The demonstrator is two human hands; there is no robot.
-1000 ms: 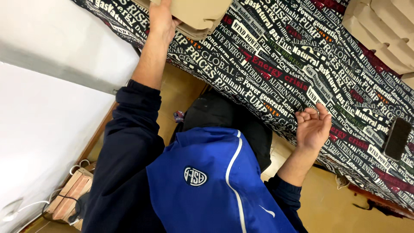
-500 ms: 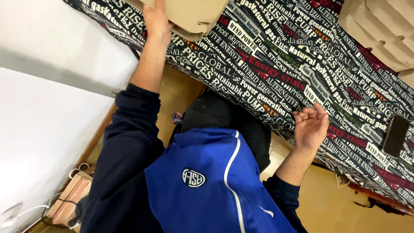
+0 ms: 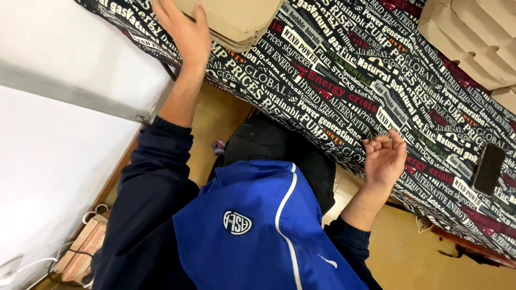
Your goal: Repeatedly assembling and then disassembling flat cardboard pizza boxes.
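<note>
The largest item in view is the table covered by a black cloth printed all over with white, red and green lettering (image 3: 344, 80); it runs diagonally across the head view and serves as the reference for all positions below.

At the table's upper left end, close to the edge, lies a stack of flat tan cardboard sheets (image 3: 236, 19), partly cut off by the frame. Its visible long side appears to run along the table's near edge. At the table's upper right end lie further pale cardboard pieces (image 3: 473, 37), well apart from both hands.

Near the table's right end rests a dark rectangular phone (image 3: 488, 169), flat on the cloth, its long axis roughly across the table's width.

The left hand (image 3: 180, 32) is at the table's upper left end, fingers extended and spread, flat against the left side of the cardboard stack, touching it. No closed grip is visible; whether the fingertips curl round the far edge cannot be told. The stack lies directly right of these fingers.

The right hand (image 3: 384, 158) rests at the table's near edge, mid-length, palm up, fingers loosely curled, holding nothing. It is well apart from the stack; the left hand is the nearer.
</note>
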